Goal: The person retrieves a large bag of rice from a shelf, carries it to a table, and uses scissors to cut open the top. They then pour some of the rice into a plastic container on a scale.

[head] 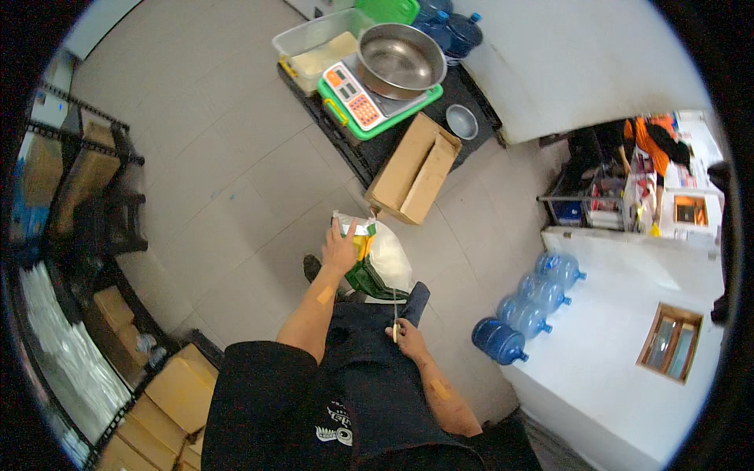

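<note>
My left hand (340,252) rests with spread fingers on the top of a filled green, yellow and white plastic sack (386,256), which sits before my legs. Whether its fingers pinch the plastic, I cannot tell. In my right hand (406,338) is a knife (396,321) with a pale handle, its thin blade pointing at the sack's near edge. An open cardboard box (412,171) stands just beyond the sack. Behind that, a large steel bowl (400,62) sits on a digital scale (359,97), which rests on a green lid.
A clear plastic bin (318,47) and a small metal bowl (462,122) share the black platform (324,129). Blue water jugs (499,340) stand at right; cardboard boxes (182,388) and shelving are at left. A person in orange (648,144) is at far right.
</note>
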Demonstrator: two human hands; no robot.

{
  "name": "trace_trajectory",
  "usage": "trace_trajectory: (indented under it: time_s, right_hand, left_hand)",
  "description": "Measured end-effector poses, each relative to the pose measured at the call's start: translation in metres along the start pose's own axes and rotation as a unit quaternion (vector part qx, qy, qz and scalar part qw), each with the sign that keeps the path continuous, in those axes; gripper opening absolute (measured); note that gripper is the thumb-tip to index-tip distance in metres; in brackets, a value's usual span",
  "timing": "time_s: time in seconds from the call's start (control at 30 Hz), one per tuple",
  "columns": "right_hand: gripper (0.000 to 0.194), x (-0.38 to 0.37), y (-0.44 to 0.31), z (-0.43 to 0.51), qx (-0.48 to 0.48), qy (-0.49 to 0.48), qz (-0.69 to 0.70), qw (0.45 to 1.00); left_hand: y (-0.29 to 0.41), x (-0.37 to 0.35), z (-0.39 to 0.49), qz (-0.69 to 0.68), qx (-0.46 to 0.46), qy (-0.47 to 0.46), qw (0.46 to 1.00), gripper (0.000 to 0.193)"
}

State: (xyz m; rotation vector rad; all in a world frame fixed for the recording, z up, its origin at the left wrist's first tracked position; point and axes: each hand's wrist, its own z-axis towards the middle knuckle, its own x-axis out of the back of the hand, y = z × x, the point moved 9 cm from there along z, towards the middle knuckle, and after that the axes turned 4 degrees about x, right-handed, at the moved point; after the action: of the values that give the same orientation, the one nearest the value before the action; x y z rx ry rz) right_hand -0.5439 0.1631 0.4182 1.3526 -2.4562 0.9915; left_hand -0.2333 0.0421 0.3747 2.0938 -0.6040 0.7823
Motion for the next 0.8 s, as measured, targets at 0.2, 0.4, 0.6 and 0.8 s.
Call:
trace_trajectory:
  time_s: [0.2, 0.4, 0.6, 0.8]
  right_hand:
    - [0.056, 0.014, 0.066, -0.042, -0.049, 0.226, 0.067, 0.971]
    - [0.056, -0.055, 0.135, -0.088, -0.223, 0.188, 0.267, 0.919]
    - [0.055, -0.052, 0.145, -0.040, -0.198, 0.373, 0.377, 0.825]
    - [0.052, -0.022, 0.114, 0.079, -0.074, 0.546, 0.424, 0.719]
  left_hand:
    - [-0.002, -0.027, 0.039, 0.129, -0.003, -0.111, 0.985, 0.072]
    - [-0.041, -0.048, 0.079, 0.087, -0.039, -0.114, 0.989, 0.031]
    - [-0.007, -0.050, 0.119, 0.144, -0.139, -0.190, 0.961, 0.029]
    - [0.044, -0.064, 0.138, 0.030, -0.220, -0.259, 0.940, 0.021]
